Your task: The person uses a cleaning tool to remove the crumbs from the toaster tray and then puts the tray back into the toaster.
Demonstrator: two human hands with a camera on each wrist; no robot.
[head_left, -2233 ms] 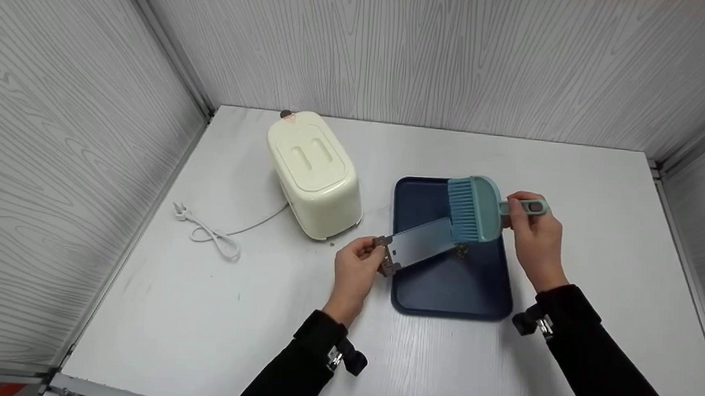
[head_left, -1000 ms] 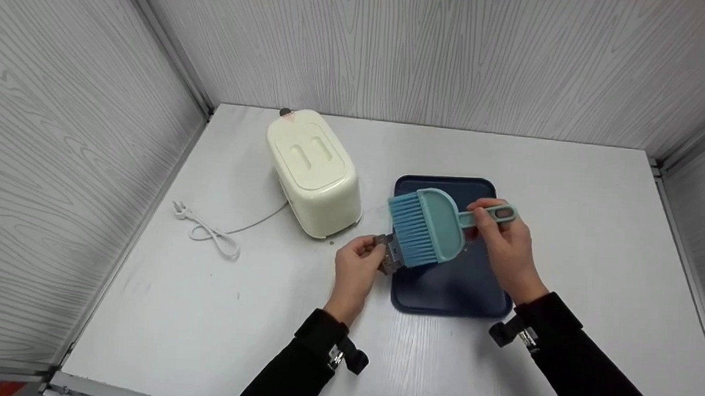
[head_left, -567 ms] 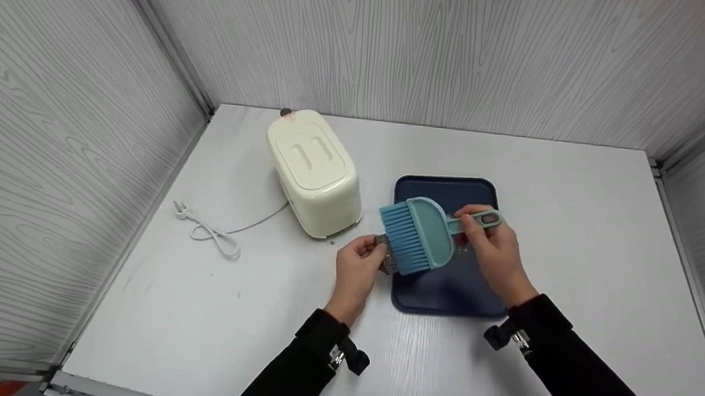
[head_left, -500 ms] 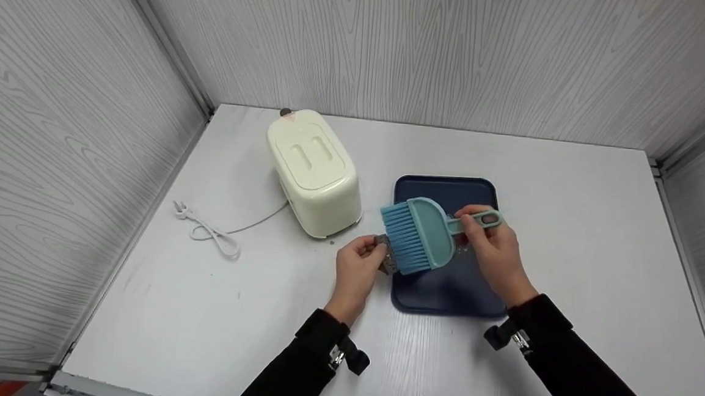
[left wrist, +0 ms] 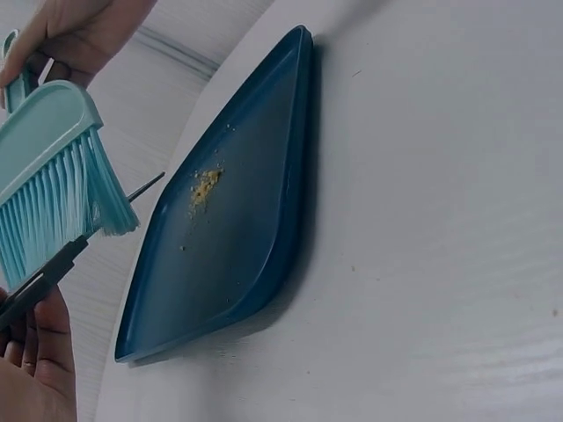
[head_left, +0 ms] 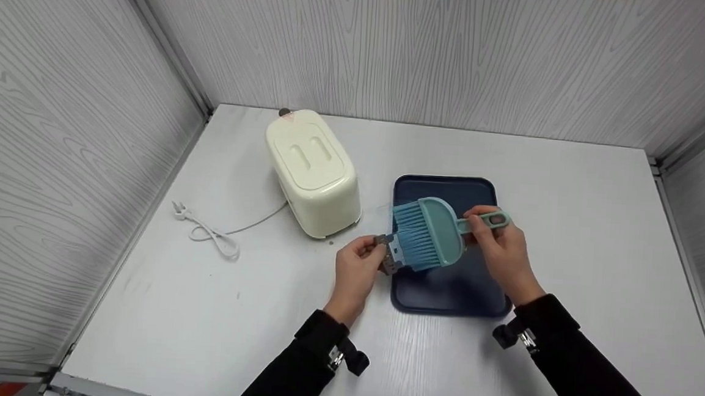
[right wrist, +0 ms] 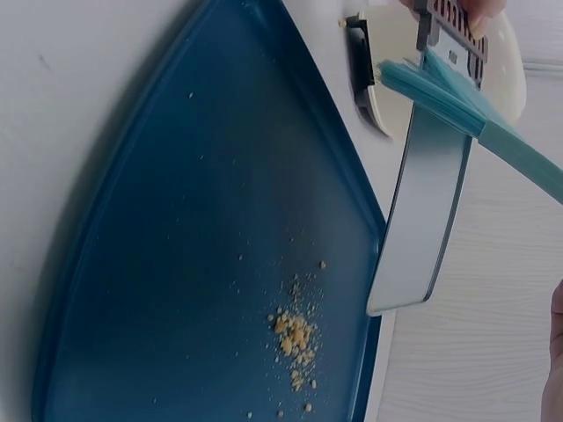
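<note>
My left hand (head_left: 354, 277) pinches the grey end of a toaster's crumb tray (right wrist: 420, 211), a thin metal plate held tilted above a dark blue serving tray (head_left: 450, 299). My right hand (head_left: 505, 253) grips the handle of a light-blue hand brush (head_left: 440, 231). The bristles lie across the crumb tray close to its grey end and hide most of the plate in the head view. Yellowish crumbs (right wrist: 295, 338) lie in a small heap on the blue tray, with finer specks scattered around them.
A cream toaster (head_left: 312, 171) stands left of the blue tray. Its white cord and plug (head_left: 204, 225) lie further left on the white table (head_left: 259, 327). Wood-grain panels (head_left: 422, 55) enclose the back and sides. A few specks dot the tabletop.
My right hand swept the brush left along the crumb tray from its far end to the grey end. Over the last half second, the brush has shifted slightly right. My left hand stays nearly still.
</note>
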